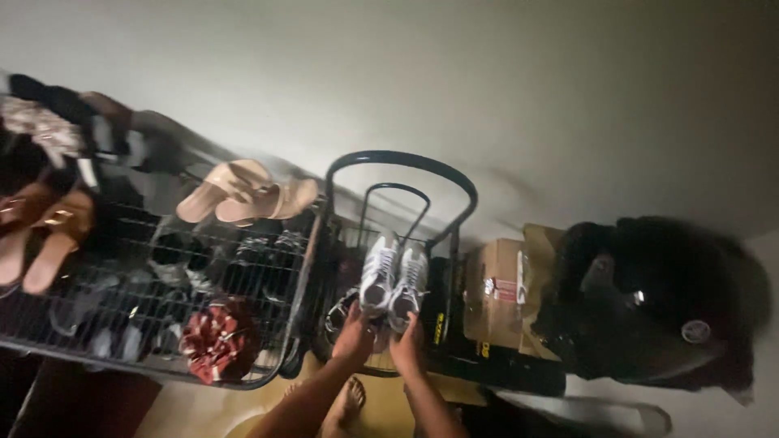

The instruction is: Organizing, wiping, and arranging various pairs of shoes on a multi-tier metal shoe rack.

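Observation:
A pair of white and grey sneakers (393, 277) stands side by side on the shelf of a black wire shoe rack (402, 162) in the middle of the view. My left hand (354, 334) grips the heel of the left sneaker. My right hand (406, 345) grips the heel of the right sneaker. Both forearms reach up from the bottom edge. A bare foot (347, 407) shows below them on the yellowish floor.
Left stands a wider wire rack (146, 357) with tan sandals (243, 192), brown sandals (45, 231), dark shoes and a red flowery item (215, 341). Right of the sneakers sit a cardboard box (499, 292) and a black helmet (657, 300). A pale wall runs behind.

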